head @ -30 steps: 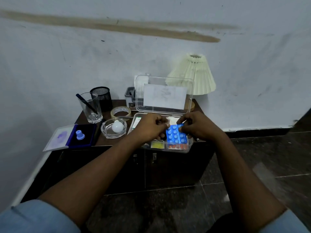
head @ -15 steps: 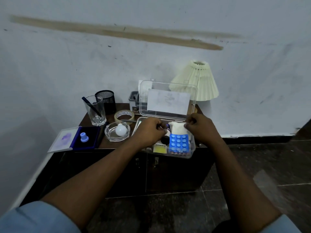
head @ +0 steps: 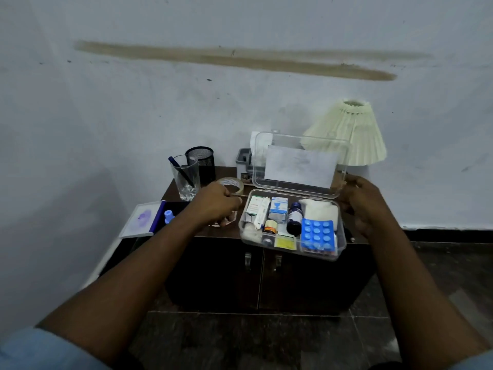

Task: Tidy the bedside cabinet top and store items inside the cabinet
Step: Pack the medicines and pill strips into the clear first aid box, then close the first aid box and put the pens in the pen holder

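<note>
The open clear box [head: 324, 256] sits on the dark cabinet desk [head: 229, 233] against a stained white wall [head: 133, 116], beside a pleated lamp [head: 354, 134]. The left grip [head: 216, 202] and right grip [head: 362, 202] flank it, fingers curled; whether either holds anything, I cannot tell.

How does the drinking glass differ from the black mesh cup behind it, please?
The glass is clear; the mesh cup is black. The glass holds a blue pen; nothing sticks out of the mesh cup. The glass stands in front, the mesh cup behind it, nearer the wall. Both stand upright on the cabinet top.
</note>
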`<action>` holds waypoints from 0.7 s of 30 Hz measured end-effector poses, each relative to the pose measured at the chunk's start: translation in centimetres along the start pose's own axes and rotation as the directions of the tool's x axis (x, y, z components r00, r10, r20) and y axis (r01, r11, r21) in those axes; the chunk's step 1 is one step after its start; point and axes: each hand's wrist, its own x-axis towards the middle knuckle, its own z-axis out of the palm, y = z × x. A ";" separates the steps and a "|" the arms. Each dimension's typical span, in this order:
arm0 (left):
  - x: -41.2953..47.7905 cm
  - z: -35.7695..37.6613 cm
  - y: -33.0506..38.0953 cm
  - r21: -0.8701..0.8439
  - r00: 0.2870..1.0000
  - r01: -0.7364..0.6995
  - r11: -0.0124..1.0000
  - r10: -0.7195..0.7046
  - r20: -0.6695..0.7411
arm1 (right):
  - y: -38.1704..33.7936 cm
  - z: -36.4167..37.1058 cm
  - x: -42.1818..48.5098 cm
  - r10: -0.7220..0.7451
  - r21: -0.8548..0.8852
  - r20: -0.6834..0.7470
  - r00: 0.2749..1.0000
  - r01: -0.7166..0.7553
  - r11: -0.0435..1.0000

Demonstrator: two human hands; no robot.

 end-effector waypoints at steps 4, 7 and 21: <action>-1.0 -0.9 -0.5 -0.044 0.994 0.074 0.996 -0.070 0.082 | -0.9 0.1 -0.6 0.028 0.116 -0.034 0.999 -0.024 0.993; -2.1 -0.8 -0.8 -0.079 0.982 0.137 0.987 -0.125 0.142 | -1.7 0.4 -2.1 0.037 0.207 -0.022 0.999 -0.032 0.978; -5.3 2.6 -0.8 -0.462 0.928 0.341 0.819 -0.214 0.306 | -0.4 -1.0 -4.7 0.096 -0.493 0.008 0.995 -0.079 0.866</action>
